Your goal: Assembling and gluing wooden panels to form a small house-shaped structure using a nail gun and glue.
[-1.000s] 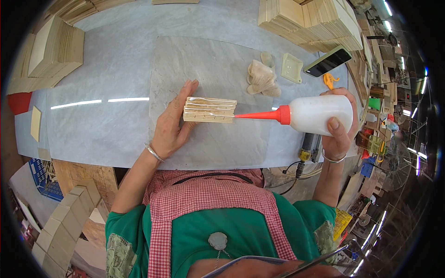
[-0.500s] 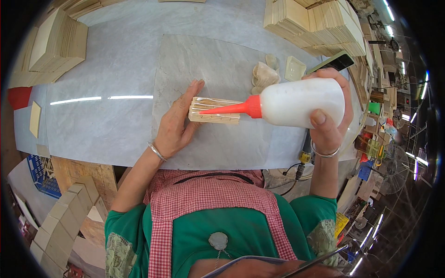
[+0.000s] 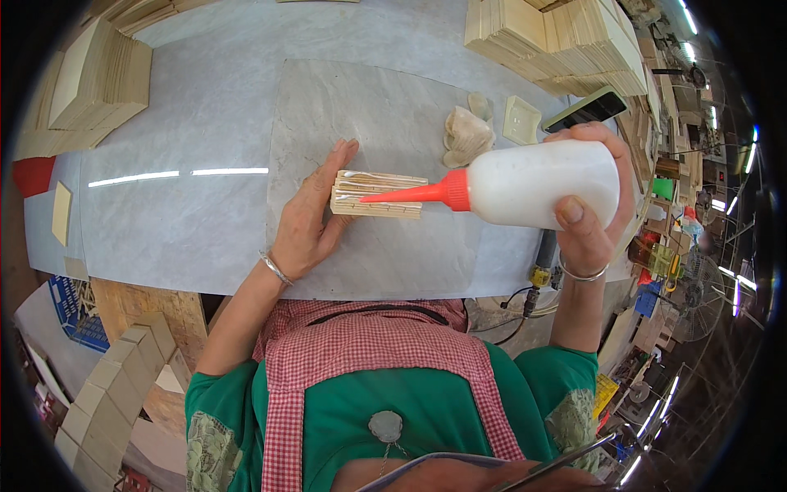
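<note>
My left hand (image 3: 305, 217) grips the left end of a small bundle of thin wooden strips (image 3: 379, 210), thumb on the near side and fingers on the far side. White glue lines run along the bundle's top. In my right hand (image 3: 592, 238) is a white squeeze bottle (image 3: 529, 187), tipped on its side and pointing left, fingers wrapped round its body. Its long red nozzle (image 3: 410, 193) reaches over the bundle and hides part of the top. Whether the tip touches the wood I cannot tell.
Beyond the bundle lie a crumpled pale cloth (image 3: 468, 135), a shallow cream tray (image 3: 521, 120) and a phone (image 3: 586, 111). Stacked wooden boards stand far left (image 3: 94, 78) and far right (image 3: 566, 45). A tool with a cable (image 3: 543, 266) hangs at the table's near edge.
The bottle in my right hand has moved a little to the right, drawing its nozzle tip along the bundle. My left hand and the bundle have shifted very slightly left.
</note>
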### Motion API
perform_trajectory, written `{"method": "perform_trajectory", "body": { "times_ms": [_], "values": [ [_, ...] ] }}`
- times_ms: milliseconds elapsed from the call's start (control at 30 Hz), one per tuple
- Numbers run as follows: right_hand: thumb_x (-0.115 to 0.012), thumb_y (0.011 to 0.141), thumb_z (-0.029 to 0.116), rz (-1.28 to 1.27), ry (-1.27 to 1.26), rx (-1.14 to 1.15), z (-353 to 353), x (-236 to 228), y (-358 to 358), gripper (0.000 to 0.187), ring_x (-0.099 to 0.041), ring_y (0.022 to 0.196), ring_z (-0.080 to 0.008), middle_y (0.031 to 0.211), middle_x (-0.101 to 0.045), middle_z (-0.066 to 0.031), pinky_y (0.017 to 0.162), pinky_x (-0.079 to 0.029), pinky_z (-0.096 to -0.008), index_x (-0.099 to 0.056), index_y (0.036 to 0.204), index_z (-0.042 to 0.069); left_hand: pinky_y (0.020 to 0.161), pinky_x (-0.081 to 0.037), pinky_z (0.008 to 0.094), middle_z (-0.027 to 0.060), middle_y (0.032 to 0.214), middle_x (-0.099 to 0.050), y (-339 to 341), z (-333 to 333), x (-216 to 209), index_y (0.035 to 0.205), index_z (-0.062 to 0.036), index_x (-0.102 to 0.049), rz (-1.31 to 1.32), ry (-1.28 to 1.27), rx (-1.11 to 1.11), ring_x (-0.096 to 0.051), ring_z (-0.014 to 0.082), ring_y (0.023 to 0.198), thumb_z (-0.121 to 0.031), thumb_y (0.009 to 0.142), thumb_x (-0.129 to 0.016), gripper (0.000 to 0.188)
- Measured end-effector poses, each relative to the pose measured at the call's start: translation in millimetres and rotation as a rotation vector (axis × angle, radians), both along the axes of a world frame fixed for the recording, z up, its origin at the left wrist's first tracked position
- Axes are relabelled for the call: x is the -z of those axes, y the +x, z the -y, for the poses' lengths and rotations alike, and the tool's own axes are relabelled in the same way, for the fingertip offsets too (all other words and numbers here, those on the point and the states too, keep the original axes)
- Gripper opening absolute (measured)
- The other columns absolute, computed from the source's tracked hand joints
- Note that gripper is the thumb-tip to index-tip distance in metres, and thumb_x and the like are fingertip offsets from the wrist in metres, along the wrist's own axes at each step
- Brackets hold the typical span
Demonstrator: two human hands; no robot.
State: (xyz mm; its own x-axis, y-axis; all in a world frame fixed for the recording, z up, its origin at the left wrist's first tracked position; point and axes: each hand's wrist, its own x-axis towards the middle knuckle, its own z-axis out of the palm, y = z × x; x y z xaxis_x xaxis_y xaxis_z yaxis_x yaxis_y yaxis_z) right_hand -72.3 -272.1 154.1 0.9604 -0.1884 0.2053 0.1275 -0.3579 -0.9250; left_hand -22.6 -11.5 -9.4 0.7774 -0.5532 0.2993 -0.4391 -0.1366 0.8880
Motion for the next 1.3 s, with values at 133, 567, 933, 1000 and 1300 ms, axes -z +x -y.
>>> {"method": "perform_trajectory", "body": {
  "times_ms": [133, 567, 933, 1000, 1300],
  "values": [
    [-0.079, 0.068, 0.026, -0.010, -0.053, -0.046, -5, 0, 6, 0.064, -0.059, 0.093, -0.0174, 0.101, -0.060, -0.0099, 0.082, -0.047, -0.0295, -0.050, 0.118, 0.001, 0.104, -0.039, 0.0367, 0.0160, 0.141, -0.043, 0, 0, -1, 0.143, -0.0019, -0.027, -0.022, 0.001, 0.002, -0.043, 0.0306, 0.129, -0.001, 0.077, -0.066, 0.077],
    [-0.077, 0.067, 0.027, -0.015, -0.038, 0.026, 15, -5, -11, 0.064, -0.059, 0.091, -0.0190, 0.100, -0.060, -0.0118, 0.081, -0.047, -0.0305, -0.049, 0.118, 0.000, 0.104, -0.039, 0.0362, 0.0164, 0.141, -0.042, 1, 1, -3, 0.144, -0.0017, -0.026, -0.015, -0.001, 0.004, -0.043, 0.0304, 0.129, -0.001, 0.077, -0.066, 0.078],
    [-0.077, 0.066, 0.029, -0.022, 0.077, -0.015, -9, 6, 0, 0.067, -0.060, 0.092, -0.0196, 0.099, -0.061, -0.0134, 0.081, -0.049, -0.0318, -0.049, 0.118, -0.001, 0.105, -0.038, 0.0372, 0.0139, 0.143, -0.041, 0, 0, 1, 0.144, -0.0029, -0.027, -0.036, -0.017, 0.010, -0.042, 0.0314, 0.129, 0.002, 0.075, -0.065, 0.079],
    [-0.078, 0.066, 0.029, -0.022, 0.069, -0.033, -13, 6, 4, 0.066, -0.060, 0.093, -0.0196, 0.099, -0.061, -0.0126, 0.081, -0.049, -0.0316, -0.049, 0.118, 0.000, 0.105, -0.038, 0.0375, 0.0139, 0.143, -0.041, 0, 0, 0, 0.144, -0.0029, -0.028, -0.034, -0.017, 0.008, -0.042, 0.0312, 0.130, 0.002, 0.075, -0.064, 0.078],
    [-0.080, 0.068, 0.028, -0.059, 0.041, -0.013, -8, 3, 0, 0.065, -0.060, 0.092, -0.0184, 0.100, -0.061, -0.0103, 0.082, -0.048, -0.0300, -0.050, 0.118, 0.001, 0.104, -0.039, 0.0373, 0.0139, 0.143, -0.041, 0, 0, -1, 0.144, -0.0029, -0.027, -0.020, -0.006, 0.006, -0.043, 0.0309, 0.129, 0.001, 0.075, -0.064, 0.078]
  ]
}}
